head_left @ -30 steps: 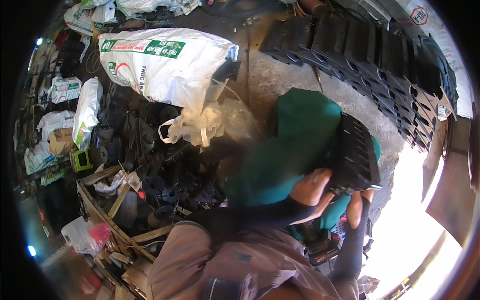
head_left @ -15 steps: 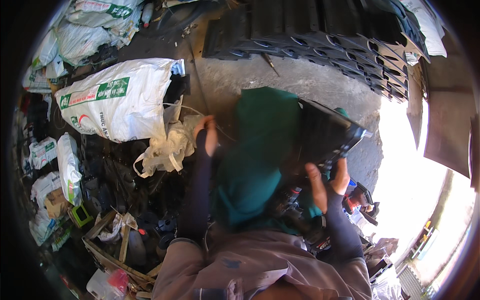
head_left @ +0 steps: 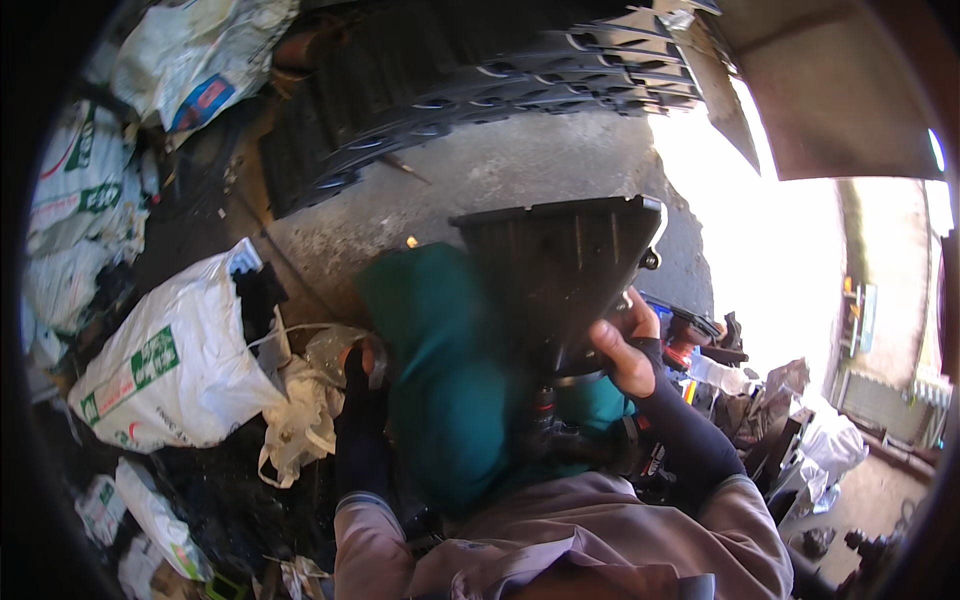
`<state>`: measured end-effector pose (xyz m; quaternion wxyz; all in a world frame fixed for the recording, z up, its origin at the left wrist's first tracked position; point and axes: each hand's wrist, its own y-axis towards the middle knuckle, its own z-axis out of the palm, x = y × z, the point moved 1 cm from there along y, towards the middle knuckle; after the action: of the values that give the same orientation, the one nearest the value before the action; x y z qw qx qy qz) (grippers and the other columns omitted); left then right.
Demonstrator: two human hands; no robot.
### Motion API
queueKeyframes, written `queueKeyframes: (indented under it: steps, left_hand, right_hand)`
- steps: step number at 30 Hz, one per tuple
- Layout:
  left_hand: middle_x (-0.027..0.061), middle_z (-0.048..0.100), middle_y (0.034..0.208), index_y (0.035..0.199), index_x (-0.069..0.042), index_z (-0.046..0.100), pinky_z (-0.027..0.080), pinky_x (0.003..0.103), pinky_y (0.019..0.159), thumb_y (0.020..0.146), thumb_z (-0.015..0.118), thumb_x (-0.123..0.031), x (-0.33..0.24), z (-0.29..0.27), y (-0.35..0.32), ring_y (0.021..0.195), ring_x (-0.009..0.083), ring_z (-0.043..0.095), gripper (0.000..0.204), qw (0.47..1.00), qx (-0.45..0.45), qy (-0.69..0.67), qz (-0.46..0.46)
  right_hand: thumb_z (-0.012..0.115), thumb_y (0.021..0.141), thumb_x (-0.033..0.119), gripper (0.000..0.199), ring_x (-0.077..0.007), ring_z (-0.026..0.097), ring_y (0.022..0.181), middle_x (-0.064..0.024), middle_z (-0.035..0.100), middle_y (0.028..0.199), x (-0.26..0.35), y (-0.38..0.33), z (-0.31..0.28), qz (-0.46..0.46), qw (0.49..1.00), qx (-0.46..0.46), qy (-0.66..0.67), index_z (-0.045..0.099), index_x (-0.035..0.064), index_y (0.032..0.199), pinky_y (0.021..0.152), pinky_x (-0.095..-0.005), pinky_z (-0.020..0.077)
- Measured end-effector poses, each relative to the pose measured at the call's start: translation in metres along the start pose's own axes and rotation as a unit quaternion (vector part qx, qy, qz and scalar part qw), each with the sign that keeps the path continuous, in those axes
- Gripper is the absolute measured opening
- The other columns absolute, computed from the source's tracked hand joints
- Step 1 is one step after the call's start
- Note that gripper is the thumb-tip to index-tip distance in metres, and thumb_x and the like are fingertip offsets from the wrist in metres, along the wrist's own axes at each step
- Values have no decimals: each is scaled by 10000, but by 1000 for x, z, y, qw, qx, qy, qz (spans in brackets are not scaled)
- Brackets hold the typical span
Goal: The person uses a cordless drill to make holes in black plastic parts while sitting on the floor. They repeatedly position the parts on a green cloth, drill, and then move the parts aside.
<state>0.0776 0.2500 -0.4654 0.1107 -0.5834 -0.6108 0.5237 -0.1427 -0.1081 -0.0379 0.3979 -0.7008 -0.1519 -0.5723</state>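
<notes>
My right hand grips the near right edge of a large black molded plastic panel, thumb on its face. The panel is held tilted above my right leg in green trousers. Low by my left leg, next to a crumpled translucent plastic bag, is my left hand. Shadow and blur hide its fingers, so whether it holds anything does not show. A black drill-like power tool with a red ring lies at my lap, partly covered by the panel.
Stacked black panels line the far side on the concrete floor, near a thin stick-like tool. A white woven sack of dark pieces lies at left. A red-and-black tool and crumpled bags sit at right.
My view has swung to the right. The black panel has turned in my right hand, so its broad face shows now. My left hand stays low beside the plastic bag.
</notes>
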Motion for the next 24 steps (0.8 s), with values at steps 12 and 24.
queueKeyframes:
  steps: [12, 24]
  left_hand:
    - [152, 674, 836, 960, -31, 677, 524, 391, 784, 862, 575, -183, 29, 7, -13, 840, 307, 661, 208, 998, -21, 56, 23]
    - [147, 674, 812, 944, -45, 679, 533, 407, 783, 852, 585, -212, 43, 1, -19, 840, 320, 667, 212, 958, -99, 267, -45]
  right_hand:
    - [778, 815, 220, 692, -183, 651, 831, -121, 667, 991, 2, -11, 9, 80, 985, -68, -140, 418, -43, 1343, 728, -307, 525]
    - [763, 824, 269, 688, -191, 559, 1075, -107, 584, 1200, -9, -10, 17, -24, 992, -63, -104, 435, -24, 1353, 973, -329, 406]
